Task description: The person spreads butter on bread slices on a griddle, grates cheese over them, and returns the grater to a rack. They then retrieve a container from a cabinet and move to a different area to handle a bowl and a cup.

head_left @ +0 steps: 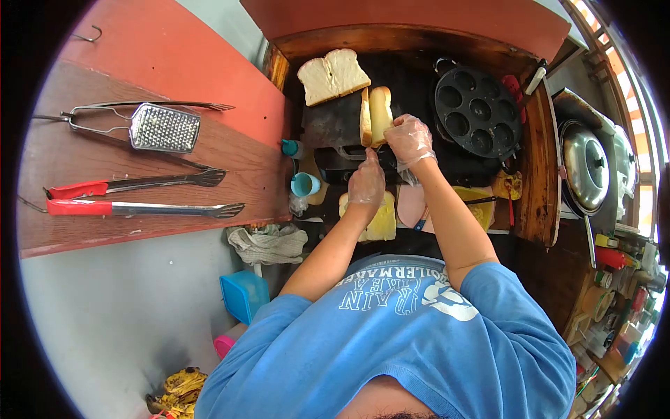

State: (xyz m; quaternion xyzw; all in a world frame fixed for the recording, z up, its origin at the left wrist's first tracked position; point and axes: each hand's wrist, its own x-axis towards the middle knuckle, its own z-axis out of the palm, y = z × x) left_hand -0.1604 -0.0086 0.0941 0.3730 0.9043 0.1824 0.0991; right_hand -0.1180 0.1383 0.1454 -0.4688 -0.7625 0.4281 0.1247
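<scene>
Both my hands wear clear plastic gloves and meet at the near end of a bread piece point(381, 115) standing on the dark griddle point(335, 129). My right hand point(410, 140) pinches the bread's near right corner. My left hand point(367, 183) has a finger stretched up to the bread's lower left end; its other fingers are partly hidden. Two joined white bread slices point(333, 76) lie flat at the griddle's back left. Below my left hand, a slice with yellow spread point(380, 222) lies near the front edge.
Right of the bread sits a black round-hollowed pan point(477, 112). Blue cups point(304, 184) stand at the left. A yellow tray point(479, 207) and pink board point(412, 208) are in front. A grater point(165, 128) and red-handled tongs point(139, 208) hang on the left panel.
</scene>
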